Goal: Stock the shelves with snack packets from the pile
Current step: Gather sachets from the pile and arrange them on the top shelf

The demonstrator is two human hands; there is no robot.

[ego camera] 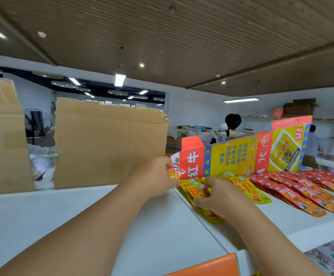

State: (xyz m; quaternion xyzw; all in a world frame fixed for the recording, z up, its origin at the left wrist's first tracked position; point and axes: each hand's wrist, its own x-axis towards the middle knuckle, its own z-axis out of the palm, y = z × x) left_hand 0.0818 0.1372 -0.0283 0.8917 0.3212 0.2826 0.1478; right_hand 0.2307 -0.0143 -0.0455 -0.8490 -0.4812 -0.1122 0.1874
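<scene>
My left hand [155, 176] grips a small red and orange snack packet [175, 172] just above the white top shelf [293, 222]. To its right, my right hand [221, 198] pinches a stack of yellow snack packets [197, 193] lying at the shelf's left end. More yellow packets [247, 189] fan out beside them. A long overlapping row of red packets [301, 194] covers the shelf further right.
A flattened red and yellow drink carton [242, 156] stands behind the packets. Two brown cardboard sheets [106, 144] stand at the back left of a white surface [62, 212]. A lower shelf [333, 257] holds more packets. Two people stand in the background.
</scene>
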